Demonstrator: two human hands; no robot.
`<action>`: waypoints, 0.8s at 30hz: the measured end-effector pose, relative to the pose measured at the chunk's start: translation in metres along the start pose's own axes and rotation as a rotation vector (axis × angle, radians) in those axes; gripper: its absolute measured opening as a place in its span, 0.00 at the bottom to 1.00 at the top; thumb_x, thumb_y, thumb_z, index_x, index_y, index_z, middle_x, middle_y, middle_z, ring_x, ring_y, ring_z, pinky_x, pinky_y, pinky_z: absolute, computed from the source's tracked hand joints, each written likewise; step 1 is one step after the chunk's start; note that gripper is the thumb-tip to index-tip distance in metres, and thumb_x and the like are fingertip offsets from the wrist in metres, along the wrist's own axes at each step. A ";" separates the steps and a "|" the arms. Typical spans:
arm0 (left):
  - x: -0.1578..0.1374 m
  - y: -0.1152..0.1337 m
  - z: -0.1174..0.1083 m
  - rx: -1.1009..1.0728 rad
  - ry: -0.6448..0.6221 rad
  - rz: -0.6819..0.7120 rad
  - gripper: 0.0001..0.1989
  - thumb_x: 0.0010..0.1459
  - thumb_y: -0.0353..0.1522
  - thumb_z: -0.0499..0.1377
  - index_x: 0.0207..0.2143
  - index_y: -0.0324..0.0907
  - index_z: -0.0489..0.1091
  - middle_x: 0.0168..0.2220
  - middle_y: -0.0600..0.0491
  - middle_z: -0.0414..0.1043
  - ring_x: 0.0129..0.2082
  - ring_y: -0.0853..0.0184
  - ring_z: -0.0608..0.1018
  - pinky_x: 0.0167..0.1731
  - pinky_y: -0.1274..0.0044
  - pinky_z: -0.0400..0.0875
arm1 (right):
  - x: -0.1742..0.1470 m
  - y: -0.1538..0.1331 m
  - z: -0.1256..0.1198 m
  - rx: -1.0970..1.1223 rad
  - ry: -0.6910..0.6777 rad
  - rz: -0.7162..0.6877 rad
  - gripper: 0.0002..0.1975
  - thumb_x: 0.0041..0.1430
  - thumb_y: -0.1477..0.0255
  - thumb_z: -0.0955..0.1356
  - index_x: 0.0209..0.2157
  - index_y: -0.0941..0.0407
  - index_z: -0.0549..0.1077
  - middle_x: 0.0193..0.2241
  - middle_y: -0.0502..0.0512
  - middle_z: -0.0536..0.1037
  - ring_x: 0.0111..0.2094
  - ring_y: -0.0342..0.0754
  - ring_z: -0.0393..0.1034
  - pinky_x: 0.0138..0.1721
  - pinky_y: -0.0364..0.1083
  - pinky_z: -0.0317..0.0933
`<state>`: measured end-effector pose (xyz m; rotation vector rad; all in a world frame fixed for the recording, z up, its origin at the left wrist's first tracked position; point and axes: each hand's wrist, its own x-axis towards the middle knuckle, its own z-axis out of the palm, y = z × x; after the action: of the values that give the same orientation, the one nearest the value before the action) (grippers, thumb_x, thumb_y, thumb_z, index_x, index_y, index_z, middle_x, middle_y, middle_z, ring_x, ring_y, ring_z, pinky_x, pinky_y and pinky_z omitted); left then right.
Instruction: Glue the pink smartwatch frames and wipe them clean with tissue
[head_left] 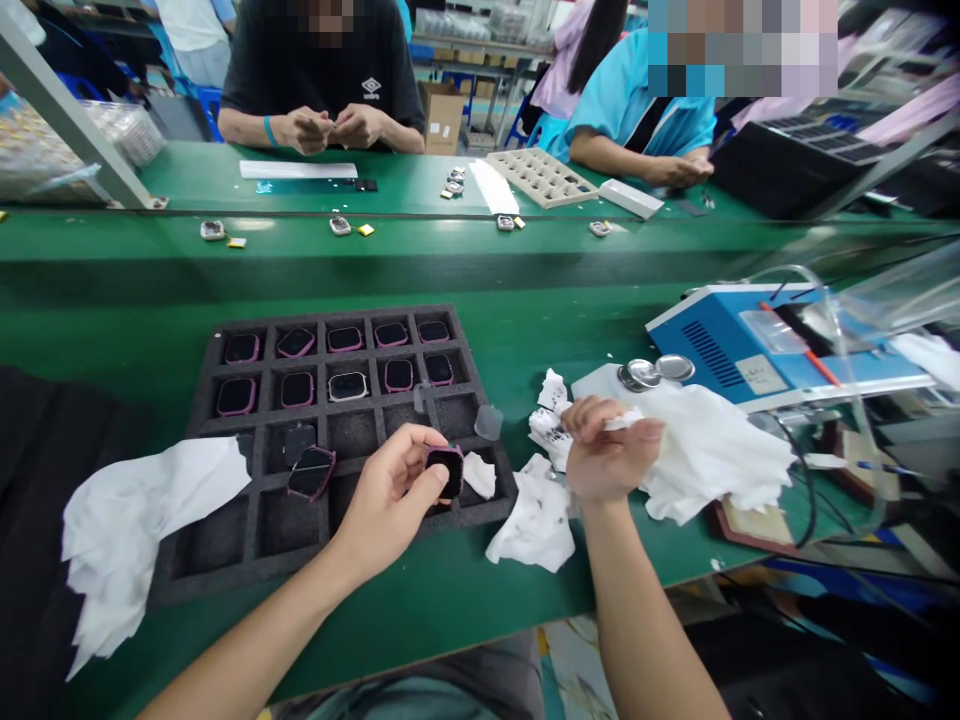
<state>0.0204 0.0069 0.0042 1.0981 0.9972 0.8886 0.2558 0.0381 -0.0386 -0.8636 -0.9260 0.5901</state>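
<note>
My left hand (397, 490) grips a smartwatch case (448, 468) with a dark screen and purple rim, thumb across its face, above the near right part of a foam tray (255, 545). Closed fingers of my right hand (611, 450) pinch a small piece of white cloth (624, 419), over the bench right of the tray. Several more watch cases fill the tray's two far rows, one with a silver rim (348, 387). A purple watch case (311, 472) leans on a divider in the third row. Smudged white wipes (534, 520) lie between tray and right hand.
White cloth (712, 450) covers the bench at right, beside an open round metal tin (655, 372) and a blue machine (750, 345). Another cloth (127, 530) overlaps the tray's left edge. Across a raised strip with watch parts (340, 226), two people work with their hands.
</note>
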 end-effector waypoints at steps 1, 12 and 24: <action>0.000 0.000 0.000 0.003 0.010 0.007 0.08 0.58 0.34 0.63 0.39 0.42 0.69 0.30 0.56 0.66 0.29 0.70 0.68 0.30 0.79 0.73 | 0.000 0.000 0.000 0.002 -0.005 -0.003 0.32 0.59 0.43 0.65 0.14 0.53 0.65 0.13 0.46 0.56 0.17 0.43 0.53 0.22 0.47 0.47; -0.001 -0.005 -0.004 0.119 0.038 0.073 0.04 0.61 0.33 0.61 0.35 0.42 0.69 0.25 0.59 0.62 0.25 0.71 0.65 0.27 0.80 0.65 | 0.001 -0.004 0.002 -0.022 0.018 0.004 0.33 0.57 0.41 0.65 0.13 0.53 0.64 0.12 0.46 0.55 0.16 0.43 0.52 0.21 0.47 0.47; 0.001 -0.003 -0.002 0.079 0.052 0.078 0.06 0.58 0.33 0.64 0.34 0.42 0.69 0.25 0.59 0.63 0.25 0.71 0.66 0.26 0.80 0.65 | 0.002 -0.004 -0.001 -0.012 0.021 0.013 0.33 0.57 0.41 0.65 0.13 0.53 0.64 0.12 0.46 0.55 0.16 0.43 0.52 0.21 0.47 0.48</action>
<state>0.0185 0.0075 0.0011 1.1925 1.0457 0.9517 0.2582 0.0372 -0.0353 -0.8854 -0.9064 0.5867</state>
